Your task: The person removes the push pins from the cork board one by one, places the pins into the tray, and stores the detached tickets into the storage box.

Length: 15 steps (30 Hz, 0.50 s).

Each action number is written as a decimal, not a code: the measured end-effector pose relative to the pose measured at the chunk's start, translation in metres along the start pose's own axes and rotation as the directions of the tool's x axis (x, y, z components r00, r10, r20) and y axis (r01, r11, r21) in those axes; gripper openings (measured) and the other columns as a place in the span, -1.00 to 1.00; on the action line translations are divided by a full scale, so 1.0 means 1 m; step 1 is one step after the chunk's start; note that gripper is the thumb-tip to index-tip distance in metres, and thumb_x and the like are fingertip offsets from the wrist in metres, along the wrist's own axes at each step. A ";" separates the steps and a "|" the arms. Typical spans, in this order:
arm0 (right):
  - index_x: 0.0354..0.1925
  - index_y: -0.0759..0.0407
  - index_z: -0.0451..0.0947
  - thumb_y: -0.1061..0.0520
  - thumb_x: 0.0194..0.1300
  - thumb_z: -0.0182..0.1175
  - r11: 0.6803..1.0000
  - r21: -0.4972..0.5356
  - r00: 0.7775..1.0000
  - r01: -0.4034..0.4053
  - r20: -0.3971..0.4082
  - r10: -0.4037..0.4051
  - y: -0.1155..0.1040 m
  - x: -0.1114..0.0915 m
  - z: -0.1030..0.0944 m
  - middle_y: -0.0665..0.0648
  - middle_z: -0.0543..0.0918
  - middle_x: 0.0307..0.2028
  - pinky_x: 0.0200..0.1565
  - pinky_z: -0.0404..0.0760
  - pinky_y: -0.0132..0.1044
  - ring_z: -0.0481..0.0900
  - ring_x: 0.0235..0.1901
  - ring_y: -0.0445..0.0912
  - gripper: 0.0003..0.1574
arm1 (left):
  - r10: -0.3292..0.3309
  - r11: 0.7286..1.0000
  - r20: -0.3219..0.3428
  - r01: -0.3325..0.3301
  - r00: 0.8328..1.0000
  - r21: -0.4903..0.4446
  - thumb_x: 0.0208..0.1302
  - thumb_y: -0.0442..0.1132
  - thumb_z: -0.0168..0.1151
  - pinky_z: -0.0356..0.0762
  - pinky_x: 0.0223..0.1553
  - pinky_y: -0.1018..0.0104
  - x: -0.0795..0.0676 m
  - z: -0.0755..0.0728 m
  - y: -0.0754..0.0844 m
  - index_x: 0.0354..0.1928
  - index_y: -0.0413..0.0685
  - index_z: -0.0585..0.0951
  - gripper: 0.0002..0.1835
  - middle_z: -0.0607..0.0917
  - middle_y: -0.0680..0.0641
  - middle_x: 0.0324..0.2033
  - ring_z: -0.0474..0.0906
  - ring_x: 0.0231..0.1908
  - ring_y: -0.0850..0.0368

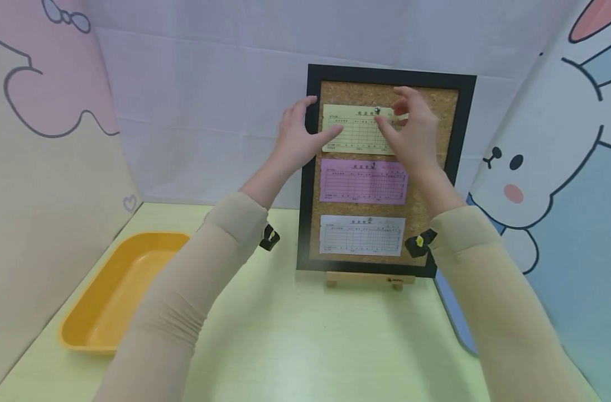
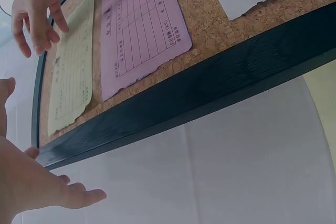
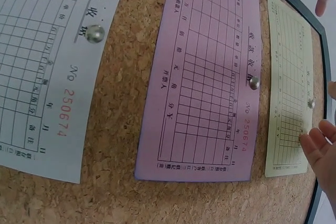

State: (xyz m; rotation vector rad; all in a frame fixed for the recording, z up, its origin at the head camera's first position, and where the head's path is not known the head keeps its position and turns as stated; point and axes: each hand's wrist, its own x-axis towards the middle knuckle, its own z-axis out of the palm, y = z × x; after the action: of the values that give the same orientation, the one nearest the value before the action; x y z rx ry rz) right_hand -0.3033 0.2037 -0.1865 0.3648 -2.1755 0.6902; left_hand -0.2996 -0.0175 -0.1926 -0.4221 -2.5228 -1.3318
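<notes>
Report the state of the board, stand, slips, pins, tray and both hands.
Black-framed cork board: propped upright
Small wooden stand: beneath the board
Pale yellow paper slip: pinned, top
Pink paper slip: pinned, middle
White paper slip: pinned, bottom
Silver round-headed pins: one in each slip
Orange plastic tray: right side up, partly hidden
Bare left hand: fingers spread, holding nothing
Bare right hand: fingers parted, contact unclear

Three views look at one brown cork board in a black frame (image 1: 347,90).
From where I stand, the head camera is farthest back, facing forward and down. The small black left wrist camera (image 1: 269,238) peeks sideways, close by the board's left edge. The small black right wrist camera (image 1: 419,244) is close too, turned the other way. All see the yellow, pink and white paper slips (image 1: 362,184).
</notes>
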 end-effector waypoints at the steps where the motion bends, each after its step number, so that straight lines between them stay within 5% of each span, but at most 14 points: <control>1: 0.22 0.12 0.34 -0.02 0.24 0.25 1.000 -0.009 1.000 -0.010 0.014 0.010 0.000 0.002 0.002 0.20 0.57 -0.09 -0.01 0.53 -0.22 0.53 -0.07 -0.04 -0.36 | -0.005 1.000 -0.003 0.005 1.000 0.005 0.08 0.34 0.19 0.12 0.33 0.08 0.002 0.001 0.001 0.43 0.29 0.05 -0.07 0.00 0.03 0.44 -0.07 0.42 0.14; 15: 0.04 0.23 0.42 -0.02 0.29 0.18 0.992 -0.116 0.992 -0.058 0.102 0.070 -0.006 0.016 0.011 0.19 0.45 -0.14 -0.03 0.31 -0.21 0.33 -0.12 -0.02 -0.54 | -0.079 0.995 0.023 0.077 0.997 0.056 0.13 0.19 0.25 0.21 0.27 0.18 0.021 0.004 0.009 0.27 0.18 0.24 -0.29 0.00 -0.03 0.42 -0.03 0.39 0.10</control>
State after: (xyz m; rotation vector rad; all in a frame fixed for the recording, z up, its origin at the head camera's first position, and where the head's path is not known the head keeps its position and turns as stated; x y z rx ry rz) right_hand -0.3177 0.1916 -0.1780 0.2789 -2.3247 0.5912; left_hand -0.3160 -0.0069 -0.1808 -0.3346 -2.6153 -1.2878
